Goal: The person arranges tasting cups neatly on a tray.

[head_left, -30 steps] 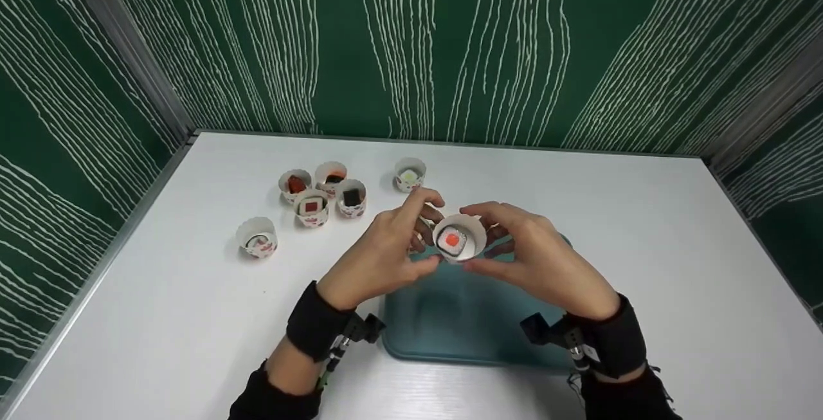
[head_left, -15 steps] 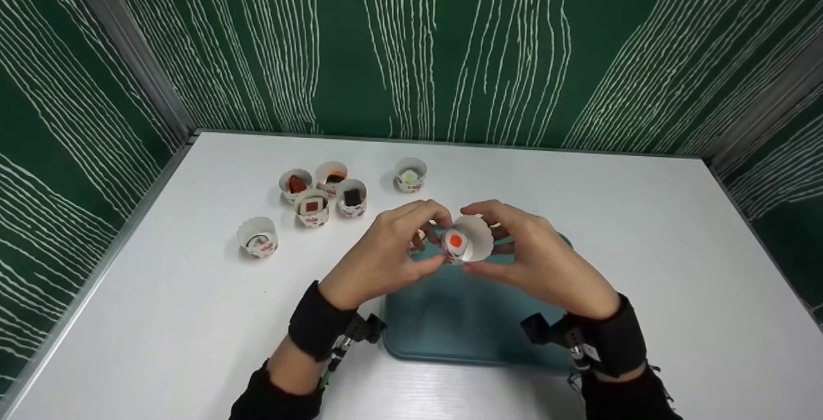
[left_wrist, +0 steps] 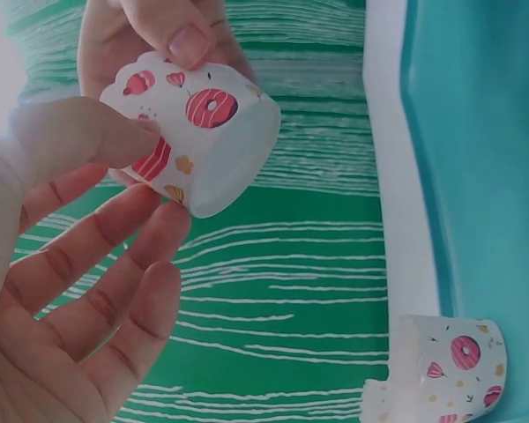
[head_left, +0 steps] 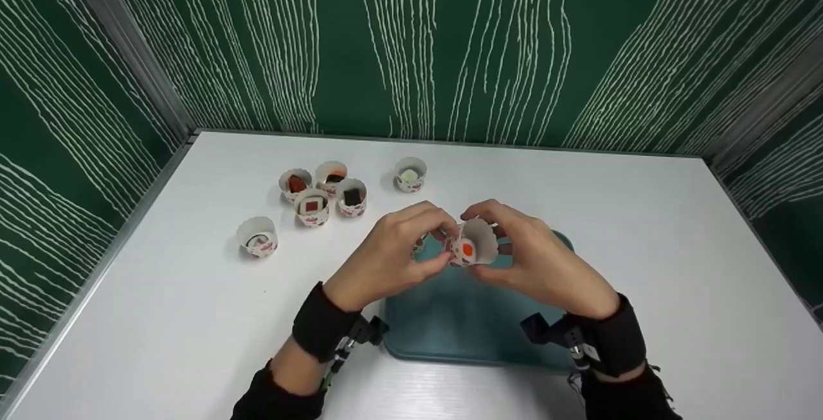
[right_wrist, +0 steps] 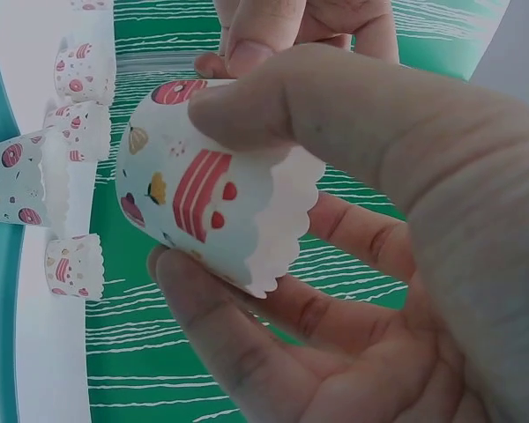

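Above the tray, both hands hold a white paper baking cup [head_left: 485, 240] with a scalloped rim and printed doughnuts and cake. It is tipped on its side, rim toward the right. Inside shows a small sushi roll piece [head_left: 467, 250] with an orange centre. My left hand [head_left: 393, 246] pinches the base end between thumb and fingers. With thumb and fingers around the cup's wall, my right hand [head_left: 535, 254] grips it from the other side. In the right wrist view, the right thumb [right_wrist: 247, 106] lies along the printed wall.
Beneath the hands lies a teal tray [head_left: 476, 333] on the white table [head_left: 173, 317]. Another printed cup [left_wrist: 463, 357] stands at the tray, mostly hidden behind my left hand. Several cups with sushi pieces stand back left, including one cup [head_left: 257, 238] apart and another cup [head_left: 410, 175] farther back.
The cup has tipped from facing upward to lying on its side, its mouth turned rightward. My left hand has shifted slightly right and its fingers have closed onto the cup.
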The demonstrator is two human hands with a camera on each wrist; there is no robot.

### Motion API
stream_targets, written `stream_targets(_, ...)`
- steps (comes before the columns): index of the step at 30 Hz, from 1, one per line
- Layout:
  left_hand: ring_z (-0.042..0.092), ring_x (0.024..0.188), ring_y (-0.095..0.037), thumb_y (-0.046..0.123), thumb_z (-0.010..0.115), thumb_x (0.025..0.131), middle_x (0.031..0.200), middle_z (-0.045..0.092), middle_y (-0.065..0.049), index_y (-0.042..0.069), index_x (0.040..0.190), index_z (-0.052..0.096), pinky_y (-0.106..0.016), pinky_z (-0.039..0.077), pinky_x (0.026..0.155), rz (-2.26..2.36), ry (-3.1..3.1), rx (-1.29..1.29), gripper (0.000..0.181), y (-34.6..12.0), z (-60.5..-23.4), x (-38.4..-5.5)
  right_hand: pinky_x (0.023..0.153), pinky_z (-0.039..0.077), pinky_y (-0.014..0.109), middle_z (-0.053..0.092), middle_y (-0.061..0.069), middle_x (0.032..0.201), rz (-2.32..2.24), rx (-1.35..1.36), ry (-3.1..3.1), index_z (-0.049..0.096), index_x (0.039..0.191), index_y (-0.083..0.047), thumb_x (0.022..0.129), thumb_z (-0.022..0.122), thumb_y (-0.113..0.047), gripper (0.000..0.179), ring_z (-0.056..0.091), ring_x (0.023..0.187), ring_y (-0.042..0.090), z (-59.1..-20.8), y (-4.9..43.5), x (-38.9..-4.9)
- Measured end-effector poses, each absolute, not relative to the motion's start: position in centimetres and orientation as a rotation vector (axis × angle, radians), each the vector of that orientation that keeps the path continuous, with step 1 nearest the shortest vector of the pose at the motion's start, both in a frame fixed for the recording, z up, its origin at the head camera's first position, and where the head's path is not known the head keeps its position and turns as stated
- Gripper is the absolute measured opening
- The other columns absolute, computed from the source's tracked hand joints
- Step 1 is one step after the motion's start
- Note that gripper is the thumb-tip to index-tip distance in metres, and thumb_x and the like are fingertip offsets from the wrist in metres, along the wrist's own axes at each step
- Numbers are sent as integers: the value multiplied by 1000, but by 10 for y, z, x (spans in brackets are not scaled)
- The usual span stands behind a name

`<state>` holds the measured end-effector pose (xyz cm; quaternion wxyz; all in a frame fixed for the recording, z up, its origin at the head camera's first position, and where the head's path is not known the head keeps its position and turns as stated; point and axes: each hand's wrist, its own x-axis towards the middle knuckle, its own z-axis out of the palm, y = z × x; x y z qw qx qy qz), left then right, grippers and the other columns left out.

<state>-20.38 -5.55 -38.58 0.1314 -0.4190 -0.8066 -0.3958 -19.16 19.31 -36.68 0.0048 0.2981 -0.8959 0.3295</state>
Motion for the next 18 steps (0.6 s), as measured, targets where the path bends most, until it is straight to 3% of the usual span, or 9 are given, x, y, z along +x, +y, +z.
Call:
stream_targets(11,71,95,-18,9,80,96,105,71,-5,9,107,75,-27,60,88,-1134,-2328,-1231,12,-51,-389,-202,92,58,43,68,-5,133,972,967,-2798,59,140,-21,89,88,-16,59,65,113,12,-369,193,-191)
stream_targets(18,69,93,-15,9,79,98,104,74,-3,12,102,80,-27,58,82,-1135,-2298,-1265,5,-51,-390,-202,86,54,31,67,-13,125,965,1025,-2769,62,133,-27,89,88,-14,53,64,105,9,-371,193,-192)
